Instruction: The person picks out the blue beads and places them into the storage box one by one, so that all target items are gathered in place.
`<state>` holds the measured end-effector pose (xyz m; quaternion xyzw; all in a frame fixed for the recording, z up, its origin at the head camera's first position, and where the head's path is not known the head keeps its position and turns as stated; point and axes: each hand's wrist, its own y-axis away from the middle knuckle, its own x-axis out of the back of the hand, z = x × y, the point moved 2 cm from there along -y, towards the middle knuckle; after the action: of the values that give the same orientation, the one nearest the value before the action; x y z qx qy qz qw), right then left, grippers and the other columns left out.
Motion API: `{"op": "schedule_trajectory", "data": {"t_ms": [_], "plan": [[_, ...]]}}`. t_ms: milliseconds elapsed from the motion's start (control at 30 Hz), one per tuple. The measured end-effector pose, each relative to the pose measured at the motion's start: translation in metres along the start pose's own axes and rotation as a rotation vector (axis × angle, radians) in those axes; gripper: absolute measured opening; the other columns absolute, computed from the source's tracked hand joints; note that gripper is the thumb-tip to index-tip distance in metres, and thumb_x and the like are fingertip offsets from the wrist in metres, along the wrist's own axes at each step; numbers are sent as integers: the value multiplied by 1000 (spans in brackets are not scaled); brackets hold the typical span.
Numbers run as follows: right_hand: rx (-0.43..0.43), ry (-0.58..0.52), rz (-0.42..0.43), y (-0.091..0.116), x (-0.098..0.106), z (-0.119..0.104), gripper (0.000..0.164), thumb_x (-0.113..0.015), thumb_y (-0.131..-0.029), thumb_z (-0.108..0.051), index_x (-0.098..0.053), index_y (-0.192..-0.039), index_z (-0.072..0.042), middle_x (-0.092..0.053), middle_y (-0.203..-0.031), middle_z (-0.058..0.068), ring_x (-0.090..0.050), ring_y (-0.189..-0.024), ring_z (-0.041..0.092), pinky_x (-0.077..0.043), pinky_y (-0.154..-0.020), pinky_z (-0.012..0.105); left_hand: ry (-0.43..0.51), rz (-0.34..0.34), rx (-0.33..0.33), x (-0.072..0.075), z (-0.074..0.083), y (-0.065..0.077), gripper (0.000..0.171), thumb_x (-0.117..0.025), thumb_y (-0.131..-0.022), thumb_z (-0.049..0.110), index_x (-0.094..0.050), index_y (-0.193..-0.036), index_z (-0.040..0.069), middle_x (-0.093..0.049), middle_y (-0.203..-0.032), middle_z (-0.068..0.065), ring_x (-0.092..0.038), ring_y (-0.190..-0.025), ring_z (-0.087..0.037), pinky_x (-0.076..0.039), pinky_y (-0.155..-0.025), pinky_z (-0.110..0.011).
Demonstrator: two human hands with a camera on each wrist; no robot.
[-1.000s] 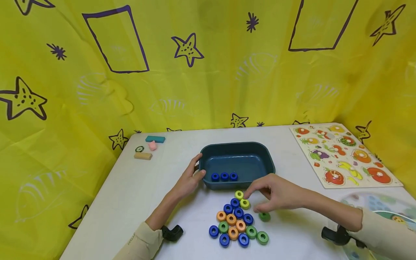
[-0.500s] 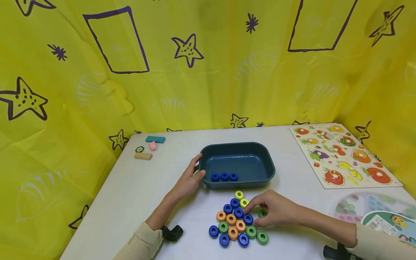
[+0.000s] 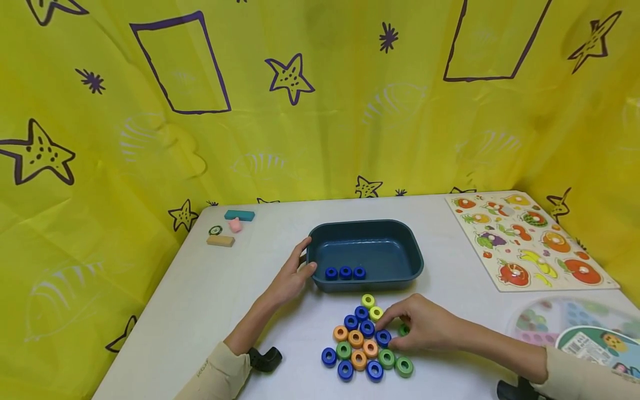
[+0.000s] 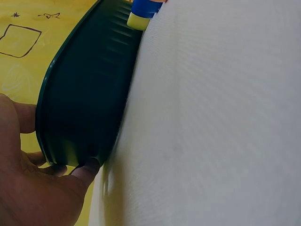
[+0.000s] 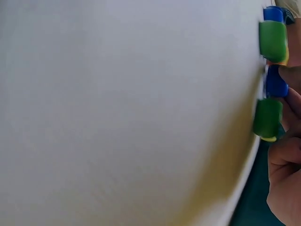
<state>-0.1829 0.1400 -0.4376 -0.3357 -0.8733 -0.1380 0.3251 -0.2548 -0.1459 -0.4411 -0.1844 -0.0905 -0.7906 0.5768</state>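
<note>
My left hand [image 3: 291, 280] grips the left end of a dark teal rectangular tray [image 3: 414, 255], its thumb at the near side. In the left wrist view, fingers curl about the tray's end [image 4: 84, 94]. Three blue beads [image 3: 345, 272] sit in a row inside the tray. My right hand [image 3: 430, 322] pinches a blue bead [image 3: 383, 338] between thumb and forefinger, at the right of a bead cluster before the tray. In the right wrist view, the thumb touches that blue bead [image 5: 276, 81]. A green bead [image 3: 404, 330] is partly hidden behind the right hand.
The cluster on the white table [image 3: 165, 311] has orange beads [image 3: 355, 338], yellow beads [image 3: 368, 301], and more blue and green ones. A fruit puzzle board [image 3: 530, 239] lies at right, near a clear round-edged package [image 3: 590, 333]. Small blocks [image 3: 220, 241] lie far left.
My right hand has come down and toward the near side from above the yellow beads, and now pinches a blue bead. The left hand keeps its hold on the tray.
</note>
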Motion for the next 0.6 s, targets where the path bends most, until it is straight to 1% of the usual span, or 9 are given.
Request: {"op": "schedule_trajectory", "data": {"t_ms": [67, 133, 233, 300, 400, 467, 533, 600], "plan": [[7, 9, 3, 1, 5, -3, 25, -76, -76, -28, -71, -100, -31, -65, -92, -17, -48, -59, 2, -39, -51, 19, 0, -7, 6, 0, 2, 0, 58, -46, -98, 17, -18, -149, 22, -13, -153, 1, -24, -135, -31, -23, -104, -53], [19, 17, 7, 1, 13, -6, 25, -77, -76, -29, -71, -101, -30, -65, -84, -12, -40, -51, 2, -32, -45, 19, -3, -15, 16, 1, 4, 0, 58, -45, -98, 15, -18, -149, 19, -13, -154, -1, -23, -135, -33, -23, -103, -54], [48, 23, 30, 0, 28, -14, 27, -77, -76, -31, -70, -102, -30, -59, -70, -3, -36, -48, 1, -30, -43, 19, -6, -20, 22, 1, 5, 0, 59, -45, -98, 13, -17, -149, 17, -12, -154, -4, -22, -135, -34, -22, -103, -55], [82, 40, 58, -3, 40, -19, 27, -77, -76, -32, -70, -102, -31, -55, -66, -2, -35, -48, 1, -30, -42, 19, -6, -18, 18, 1, 5, 1, 58, -45, -98, 14, -17, -149, 18, -12, -154, -2, -22, -135, -33, -22, -103, -54], [121, 67, 99, -11, 59, -24, 26, -76, -77, -34, -69, -102, -31, -50, -61, -6, -34, -46, 2, -30, -41, 21, 0, -10, 6, 0, 2, 1, 58, -45, -98, 18, -18, -149, 23, -13, -153, 2, -23, -135, -31, -23, -103, -53], [133, 85, 119, -19, 70, -24, 25, -75, -77, -35, -69, -101, -32, -46, -59, -10, -33, -46, 3, -30, -42, 21, 3, -4, -1, 0, 0, 1, 58, -46, -98, 21, -18, -148, 25, -14, -153, 4, -24, -135, -29, -24, -103, -53], [127, 97, 129, -30, 81, -20, 26, -75, -77, -36, -69, -101, -32, -41, -56, -9, -32, -46, 5, -29, -43, 22, 6, 0, -6, 0, -1, 1, 58, -46, -98, 22, -19, -148, 26, -14, -153, 5, -24, -135, -29, -24, -103, -52], [120, 108, 134, -42, 90, -15, 26, -75, -77, -36, -69, -102, -32, -42, -57, -7, -32, -47, 6, -29, -44, 23, 7, 4, -12, -1, -2, 1, 58, -47, -98, 22, -19, -148, 26, -15, -152, 5, -25, -135, -29, -25, -103, -52]]}}
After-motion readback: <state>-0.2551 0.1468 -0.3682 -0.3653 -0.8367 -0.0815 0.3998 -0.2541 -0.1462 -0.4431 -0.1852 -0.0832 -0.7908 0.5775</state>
